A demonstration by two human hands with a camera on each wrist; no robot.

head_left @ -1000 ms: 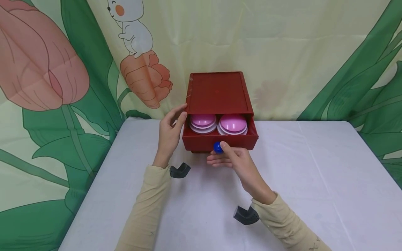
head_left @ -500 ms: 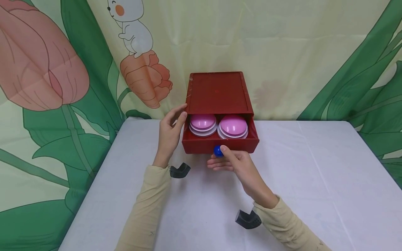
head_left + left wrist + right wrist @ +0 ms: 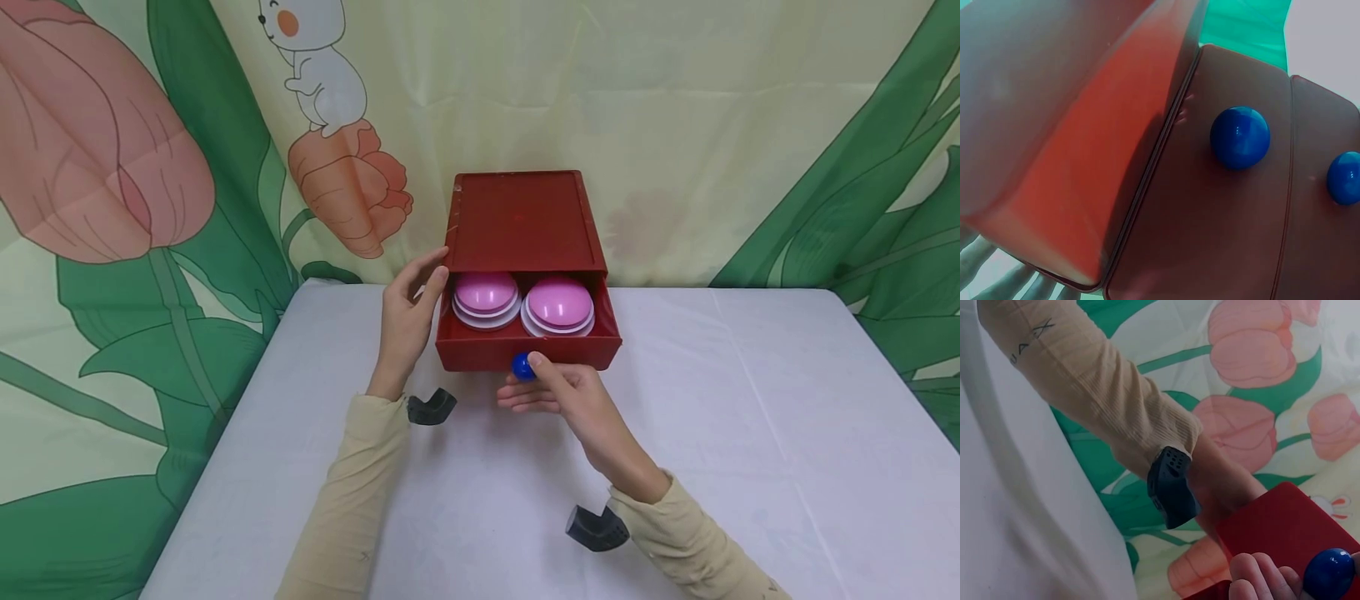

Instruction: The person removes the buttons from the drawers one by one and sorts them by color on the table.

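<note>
While the right hand pinches the blue knob, thumb on its near face and the other fingers stretched out below, the left hand lies against the left side of the red chest of drawers, fingertips by its front edge, gripping nothing. Chest stands at the far edge of the white-covered table, rather nearer the far left corner than the far right. Top drawer part-way out, its front facing the near edge. Inside, side by side: left pink-domed disc and right pink-domed disc, both white-rimmed, back parts under the chest's top. From the left wrist, two more drawer fronts, each with its own knob, the middle one and the lowest; both drawers look closed.

Step in hand, as I judge it: sliding the top drawer out. Best kept slow, straight and level toward the near edge; a sideways tug on the knob could skew it in its runners. Left hand to brace the chest without squeezing the side wall, thumb clear of the drawer's path. Worth stopping once both discs are exposed; too far and the front may tip
</note>
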